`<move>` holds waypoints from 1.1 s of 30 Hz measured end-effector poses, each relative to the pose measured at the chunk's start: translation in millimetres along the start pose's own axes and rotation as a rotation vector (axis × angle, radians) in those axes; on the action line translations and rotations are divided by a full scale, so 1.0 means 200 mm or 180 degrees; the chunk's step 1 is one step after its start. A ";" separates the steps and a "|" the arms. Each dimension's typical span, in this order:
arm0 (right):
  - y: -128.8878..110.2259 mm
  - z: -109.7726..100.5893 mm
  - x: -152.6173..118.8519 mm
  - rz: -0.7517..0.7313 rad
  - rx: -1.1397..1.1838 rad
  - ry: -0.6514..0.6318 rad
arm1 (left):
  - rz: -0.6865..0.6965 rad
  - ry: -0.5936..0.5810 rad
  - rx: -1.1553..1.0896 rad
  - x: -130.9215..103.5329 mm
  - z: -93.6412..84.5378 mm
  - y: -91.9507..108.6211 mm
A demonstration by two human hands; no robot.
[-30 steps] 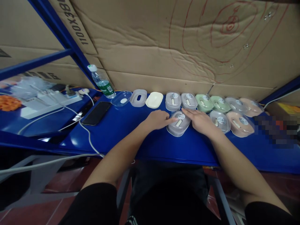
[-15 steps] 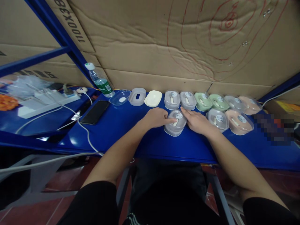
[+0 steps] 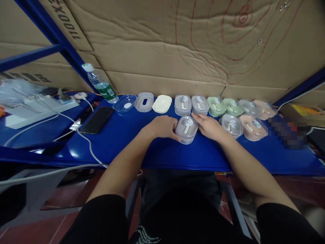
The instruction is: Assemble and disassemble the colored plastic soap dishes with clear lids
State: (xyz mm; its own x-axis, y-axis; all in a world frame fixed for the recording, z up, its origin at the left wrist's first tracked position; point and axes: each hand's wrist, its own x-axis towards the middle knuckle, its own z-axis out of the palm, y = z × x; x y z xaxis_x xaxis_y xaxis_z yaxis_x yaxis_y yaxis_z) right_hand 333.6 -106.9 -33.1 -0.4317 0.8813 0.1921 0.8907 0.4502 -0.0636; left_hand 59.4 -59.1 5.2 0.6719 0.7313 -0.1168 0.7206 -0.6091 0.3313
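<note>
Framing a rounded grey plastic box (image 3: 187, 127), my left hand (image 3: 163, 127) grips, right hand (image 3: 209, 126) straight-fingered; blue table (image 3: 165, 156) edge before it, brown cardboard (image 3: 138, 47) behind.

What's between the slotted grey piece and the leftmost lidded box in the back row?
In the head view, a shallow cream piece lies there on the blue tabletop.

A clear, green-labelled plastic bottle (image 3: 103, 88) stands near a flat black phone (image 3: 97, 120); farther left, probably a white power strip (image 3: 48, 112).

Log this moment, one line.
left hand: at grey box, left side; right hand: at same box, right side; box: on blue table
</note>
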 end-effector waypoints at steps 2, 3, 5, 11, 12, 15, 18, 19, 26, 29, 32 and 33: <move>0.00 0.00 0.00 0.0048 0.0003 0.0026 | 0.0019 0.0115 0.0048 0.00 0.01 0.00; 0.00 0.00 0.00 0.0081 0.0009 0.0031 | 0.0030 0.0168 0.0059 0.00 0.01 0.00; 0.01 0.00 0.00 0.0155 0.0040 0.0043 | 0.0053 0.0231 0.0081 -0.01 0.01 0.00; 0.01 0.00 0.01 0.0339 0.0323 0.0186 | 0.0053 0.0205 0.0032 0.00 0.02 -0.02; 0.00 0.00 0.01 0.0387 0.0367 0.0204 | 0.0053 0.0171 0.0015 0.01 0.02 -0.02; -0.02 -0.01 0.02 0.0552 0.0451 0.0242 | 0.0090 0.0045 0.0020 0.02 0.02 -0.02; -0.03 -0.01 0.02 0.0668 0.0529 0.0279 | 0.0192 -0.0054 0.0005 0.03 0.03 -0.01; -0.03 -0.01 0.02 0.0682 0.0562 0.0292 | 0.0238 -0.0056 -0.0019 0.04 0.04 0.00; -0.01 -0.08 0.01 0.0619 0.0775 0.1127 | 0.0629 0.0134 -0.0189 0.09 0.14 0.03; -0.09 -0.15 -0.02 0.0555 0.0931 0.1763 | 0.0792 0.0146 -0.0203 0.10 0.17 0.05; -0.21 -0.17 -0.04 -0.0006 0.1028 0.1491 | 0.0921 0.0172 -0.0148 0.10 0.20 0.08; -0.24 -0.16 -0.04 -0.0264 0.1066 0.1306 | 0.0958 0.0184 -0.0107 0.11 0.22 0.09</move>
State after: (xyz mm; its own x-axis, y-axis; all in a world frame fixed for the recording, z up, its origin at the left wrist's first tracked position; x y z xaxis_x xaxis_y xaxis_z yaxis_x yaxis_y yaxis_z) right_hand 298.2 -140.8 -0.4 -0.3476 0.7425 0.5726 0.7328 0.5961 -0.3281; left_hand 93.7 -67.4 -32.2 0.8427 0.5365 0.0445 0.4840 -0.7912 0.3737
